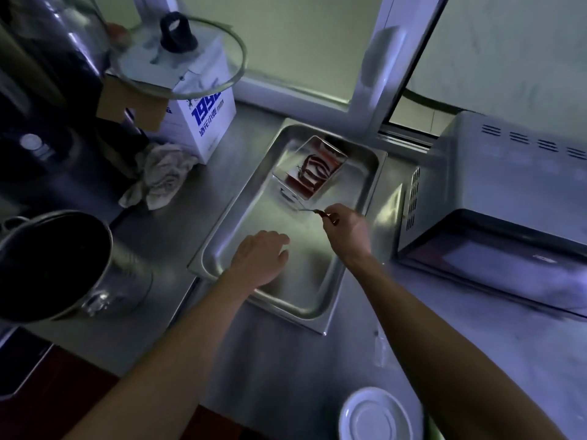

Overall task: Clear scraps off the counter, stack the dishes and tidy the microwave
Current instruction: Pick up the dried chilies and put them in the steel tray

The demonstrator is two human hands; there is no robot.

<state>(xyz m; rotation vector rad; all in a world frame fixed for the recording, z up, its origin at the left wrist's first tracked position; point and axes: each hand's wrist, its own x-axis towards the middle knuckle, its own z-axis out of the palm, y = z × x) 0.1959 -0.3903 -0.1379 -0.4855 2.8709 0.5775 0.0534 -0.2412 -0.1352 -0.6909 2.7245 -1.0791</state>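
Observation:
A deep steel tray sits on the steel counter. At its far end a small rectangular dish holds dark red strips. My right hand hovers over the tray's right side, pinching a thin scrap between its fingertips, just in front of the dish. My left hand rests palm down inside the tray's near left part, fingers loosely together, holding nothing. The grey microwave stands to the right with its door closed. A white plate lies at the counter's near edge.
A large steel pot stands at the left. Behind it lie a crumpled cloth, a white carton and a glass lid resting on boxes. A window frame rises behind the tray.

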